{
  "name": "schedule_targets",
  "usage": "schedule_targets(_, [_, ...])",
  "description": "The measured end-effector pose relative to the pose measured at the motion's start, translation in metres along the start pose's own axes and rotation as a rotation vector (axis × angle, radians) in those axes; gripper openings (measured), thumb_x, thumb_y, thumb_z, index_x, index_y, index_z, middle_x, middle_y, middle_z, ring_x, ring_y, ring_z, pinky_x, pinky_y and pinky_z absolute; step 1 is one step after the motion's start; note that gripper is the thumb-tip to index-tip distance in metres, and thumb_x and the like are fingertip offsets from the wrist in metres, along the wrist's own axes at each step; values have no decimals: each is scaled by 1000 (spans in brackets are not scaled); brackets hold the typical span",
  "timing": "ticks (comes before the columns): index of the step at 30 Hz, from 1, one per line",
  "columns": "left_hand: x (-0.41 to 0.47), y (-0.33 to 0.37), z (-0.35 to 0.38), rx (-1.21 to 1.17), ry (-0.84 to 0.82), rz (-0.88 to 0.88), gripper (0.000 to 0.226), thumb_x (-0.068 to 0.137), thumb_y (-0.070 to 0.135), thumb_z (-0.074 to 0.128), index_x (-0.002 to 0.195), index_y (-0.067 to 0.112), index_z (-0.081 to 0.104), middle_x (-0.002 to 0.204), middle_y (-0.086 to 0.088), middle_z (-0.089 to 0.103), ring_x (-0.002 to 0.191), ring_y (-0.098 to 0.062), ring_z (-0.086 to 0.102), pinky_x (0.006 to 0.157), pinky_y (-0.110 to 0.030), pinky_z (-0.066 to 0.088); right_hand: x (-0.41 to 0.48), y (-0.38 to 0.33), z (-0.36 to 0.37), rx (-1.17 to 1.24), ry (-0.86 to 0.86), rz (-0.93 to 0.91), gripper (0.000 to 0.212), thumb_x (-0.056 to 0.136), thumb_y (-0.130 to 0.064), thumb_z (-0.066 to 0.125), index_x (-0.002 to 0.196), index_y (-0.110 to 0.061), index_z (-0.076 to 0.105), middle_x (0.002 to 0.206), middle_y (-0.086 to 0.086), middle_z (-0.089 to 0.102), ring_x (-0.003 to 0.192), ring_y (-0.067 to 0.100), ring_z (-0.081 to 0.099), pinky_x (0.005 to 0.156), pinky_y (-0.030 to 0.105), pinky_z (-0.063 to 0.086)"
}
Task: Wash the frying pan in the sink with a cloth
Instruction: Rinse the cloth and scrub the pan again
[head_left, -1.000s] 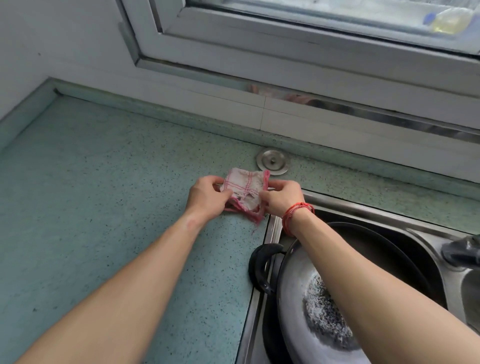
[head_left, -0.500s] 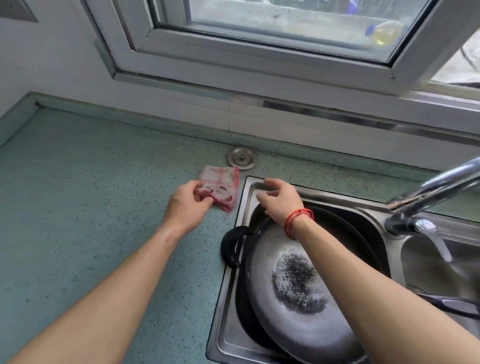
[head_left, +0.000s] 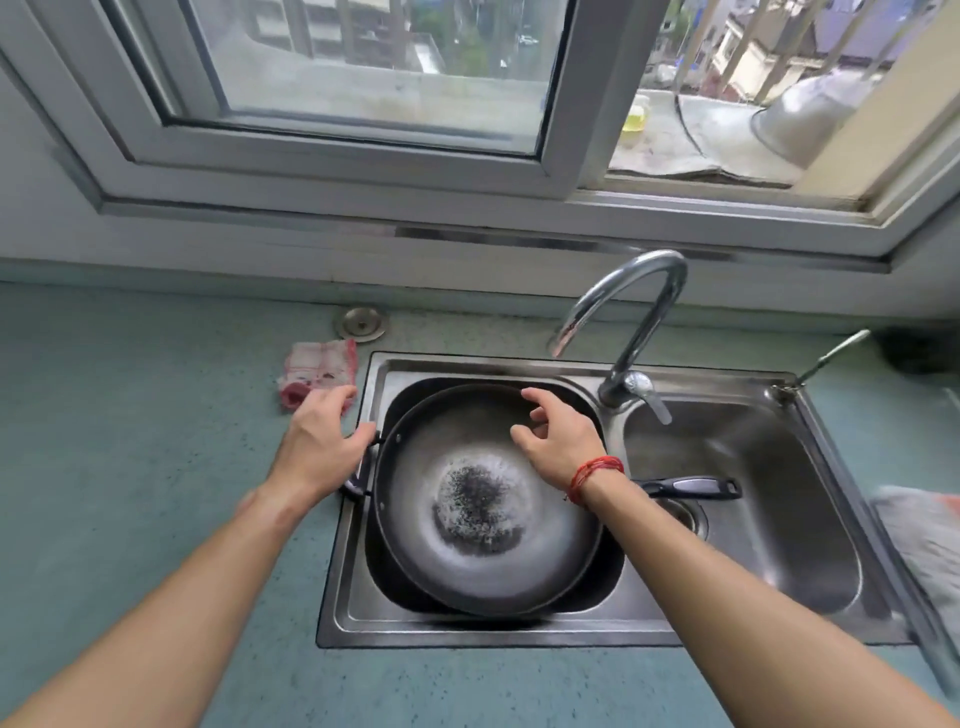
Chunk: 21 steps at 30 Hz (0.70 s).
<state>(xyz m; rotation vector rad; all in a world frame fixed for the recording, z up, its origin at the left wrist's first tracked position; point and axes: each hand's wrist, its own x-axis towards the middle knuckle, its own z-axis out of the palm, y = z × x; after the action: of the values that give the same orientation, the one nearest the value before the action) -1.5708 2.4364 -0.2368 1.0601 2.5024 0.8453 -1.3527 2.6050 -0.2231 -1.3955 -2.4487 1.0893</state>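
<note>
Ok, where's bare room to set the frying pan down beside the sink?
The speckled green countertop left of the steel double sink is bare up to the red-and-white checked cloth at the back. The round dark frying pan fills the left basin; its long black handle juts over the right basin, otherwise bare.

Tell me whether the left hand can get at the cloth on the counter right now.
Probably yes: the cloth lies on the counter right by the left hand, with nothing between them.
</note>
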Motion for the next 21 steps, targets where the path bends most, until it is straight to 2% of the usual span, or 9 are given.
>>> schedule_targets(5, [-18, 15, 11, 75, -41, 54, 54, 85, 23, 71, 133, 3, 56, 129, -20, 57, 122, -35, 51, 104, -45, 41, -34, 41, -41, -107, 45, 41, 56, 90, -32, 58, 143, -25, 43, 130, 7, 55, 119, 25, 54, 104, 38, 42])
schedule_targets(9, [-31, 23, 14, 112, -58, 31, 56, 85, 23, 71, 135, 5, 54, 130, -19, 54, 123, -36, 50, 103, -47, 43, -59, 74, -64, -176, 79, 99, 55, 89, -31, 58, 142, -25, 43, 129, 10, 54, 119, 27, 52, 103, 36, 41])
schedule_targets(14, [-44, 21, 15, 127, -56, -12, 58, 86, 22, 70, 139, 7, 50, 131, -20, 52, 122, -38, 49, 101, -47, 44, -81, 110, -77, -203, 81, 196, 56, 87, -34, 58, 140, -27, 43, 130, 11, 52, 118, 28, 53, 101, 40, 44])
schedule_targets(21, [-49, 16, 24, 188, -100, -85, 45, 89, 26, 65, 131, 13, 53, 125, -18, 52, 118, -36, 49, 96, -46, 43, -83, 136, -73, -200, 116, 318, 55, 87, -37, 57, 140, -25, 44, 131, 10, 51, 118, 29, 52, 100, 38, 45])
